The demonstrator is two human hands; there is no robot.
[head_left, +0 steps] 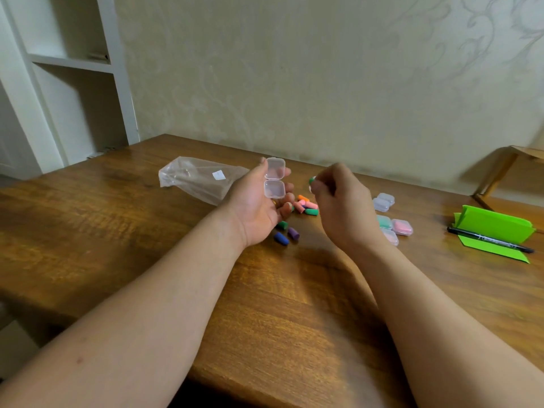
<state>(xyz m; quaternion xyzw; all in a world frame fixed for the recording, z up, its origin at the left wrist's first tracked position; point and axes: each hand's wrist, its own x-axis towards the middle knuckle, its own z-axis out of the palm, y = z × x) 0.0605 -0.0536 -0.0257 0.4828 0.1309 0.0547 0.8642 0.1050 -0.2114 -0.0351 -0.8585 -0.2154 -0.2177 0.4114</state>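
Plastic hinged case (275,178): clear, lid swung fully open, both halves facing up. I see it held above the table (117,216), over the middle of the far edge. The tray half looks empty from here.
Left hand (259,207): palm up, fingers loosely curled beneath the case, thumb against the side of the lid. I judge that this cradle keeps the tray level and turns its mouth toward the other hand.
Right hand (341,201): just beside the case, not touching it; fingertips drawn narrow in a pinch.
Green earplug (312,180): held in that pinch, with only its end showing past the fingertips. I cannot tell whether a second plug sits behind it.
Step in hand: loading the plug into the open tray, by my reading.
Loose earplugs (304,205): orange, pink, green, blue and purple, scattered on the table directly below both hands, within short reach for the next pick.
Filled cases (394,228): three, closed, toward the right edge; set aside as finished, I judge.
Spare cases (383,201): two clear ones just behind the filled ones; contents not discernible.
Plastic bag (200,179): lying flat near the far edge, left of the hands.
Green paper (494,228): folded, near the right edge.
Black marker (490,240): lying across the paper.
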